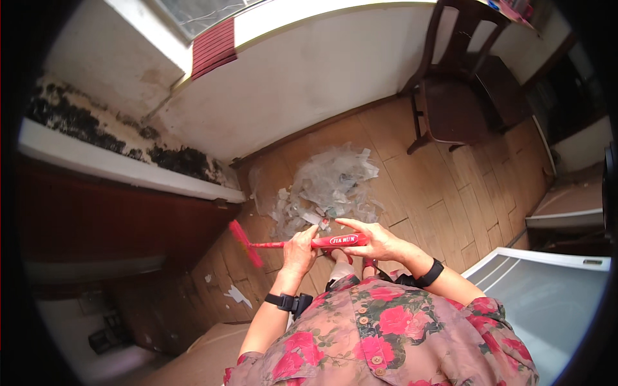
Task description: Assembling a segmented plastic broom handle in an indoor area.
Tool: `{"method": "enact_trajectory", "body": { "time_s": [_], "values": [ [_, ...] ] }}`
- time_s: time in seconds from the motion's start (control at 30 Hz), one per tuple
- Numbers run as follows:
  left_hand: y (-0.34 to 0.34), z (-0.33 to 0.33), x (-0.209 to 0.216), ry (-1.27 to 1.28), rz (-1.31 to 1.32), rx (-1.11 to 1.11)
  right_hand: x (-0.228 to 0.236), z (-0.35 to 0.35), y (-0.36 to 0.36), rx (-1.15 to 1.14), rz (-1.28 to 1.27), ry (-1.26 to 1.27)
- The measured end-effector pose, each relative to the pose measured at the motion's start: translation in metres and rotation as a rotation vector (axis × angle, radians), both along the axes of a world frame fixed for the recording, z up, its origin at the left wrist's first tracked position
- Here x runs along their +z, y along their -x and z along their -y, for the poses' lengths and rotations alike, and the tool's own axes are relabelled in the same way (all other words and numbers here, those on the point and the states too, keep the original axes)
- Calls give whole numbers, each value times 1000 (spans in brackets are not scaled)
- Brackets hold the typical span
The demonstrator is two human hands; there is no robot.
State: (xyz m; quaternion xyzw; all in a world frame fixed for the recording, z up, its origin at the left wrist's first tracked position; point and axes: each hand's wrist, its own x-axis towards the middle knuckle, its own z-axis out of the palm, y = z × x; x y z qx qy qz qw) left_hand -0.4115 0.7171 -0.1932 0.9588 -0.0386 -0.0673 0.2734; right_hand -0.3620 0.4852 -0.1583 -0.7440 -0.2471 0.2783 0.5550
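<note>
Above the wooden floor point(438, 193), both hands grip a red broom point(290, 243) held level. The left hand point(300, 248) closes around the thin shaft; the right hand point(376, 241) wraps the thicker handle end. The broom's head hangs near a heap of clear plastic scraps point(328, 190). A dark wooden chair point(450, 103) stands well apart.

Wearing a short-sleeved floral blouse point(386, 334) (red roses on dusky pink, small round buttons), black wristbands point(430, 273) on both bare forearms.
</note>
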Motion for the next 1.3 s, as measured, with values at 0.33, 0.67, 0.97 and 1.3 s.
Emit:
{"method": "enact_trajectory", "body": {
  "time_s": [0.33, 0.67, 0.97, 1.3],
  "values": [
    [-22, 100, 112, 369, 85, -370, -23, 26, 37, -264, 470, -109],
    [-14, 131, 63, 676, -310, -619, -117, 116, 67, -366, 74, 816],
    [-13, 114, 47, 726, -695, -45, -126, 68, 46, -201, 7, 764],
    [-19, 102, 132, 450, -266, -32, -87, 6, -7, -197, 61, 486]
  ]
}}
